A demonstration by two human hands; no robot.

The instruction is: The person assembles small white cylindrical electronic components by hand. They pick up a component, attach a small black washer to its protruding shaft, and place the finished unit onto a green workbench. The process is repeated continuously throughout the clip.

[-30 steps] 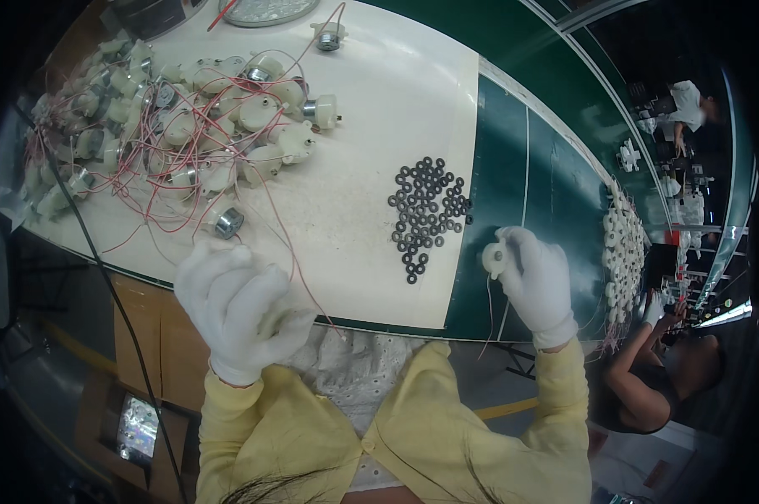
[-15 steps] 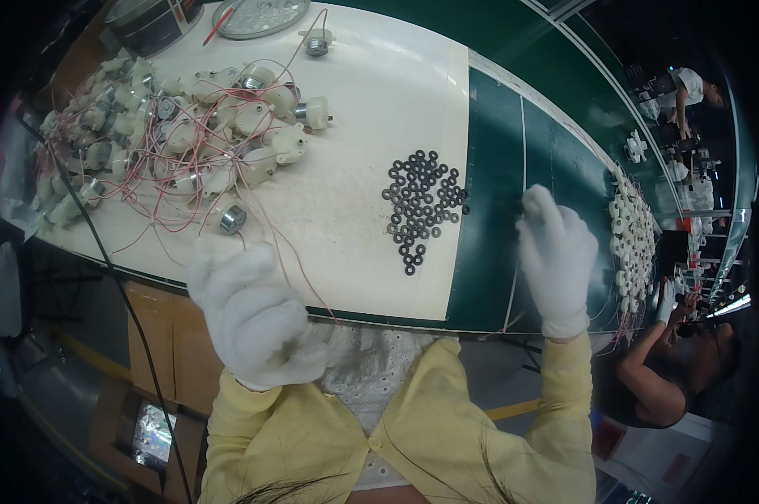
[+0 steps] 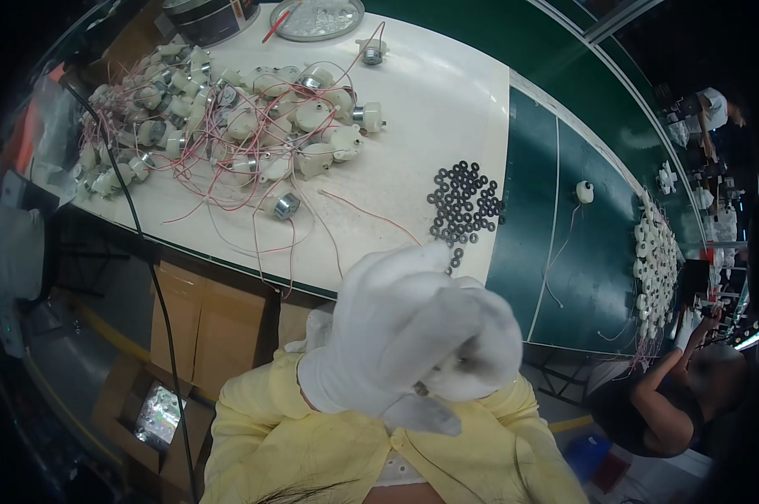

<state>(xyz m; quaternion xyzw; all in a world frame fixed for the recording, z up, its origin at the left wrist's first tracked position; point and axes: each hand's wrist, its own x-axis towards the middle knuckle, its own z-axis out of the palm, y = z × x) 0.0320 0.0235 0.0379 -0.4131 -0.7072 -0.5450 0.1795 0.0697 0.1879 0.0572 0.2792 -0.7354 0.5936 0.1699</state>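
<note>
My left hand (image 3: 371,328) and my right hand (image 3: 493,344), both in white gloves, meet in front of my chest. The left hand's fingers are curled, and the right's fingers bend in against them. A small dark metallic bit (image 3: 420,388) shows between the hands; the rest of what they grip is hidden. Just beyond my hands lie many small black rings (image 3: 463,202) on the white tabletop. A red wire (image 3: 371,216) runs over the table to behind my fingers. One white geared motor (image 3: 584,191) with a trailing wire lies on the green mat (image 3: 526,277).
A heap of white geared motors (image 3: 253,126) with tangled red wires covers the table's left part. Another motor (image 3: 372,52) stands near a round tray (image 3: 319,18). Rows of white parts (image 3: 653,269) line the mat's right end. A co-worker (image 3: 665,395) sits at the right.
My right hand has come back from the green mat to my left hand, leaving a geared motor visible there. My left hand has moved right, toward my chest's middle. The view has shifted.
</note>
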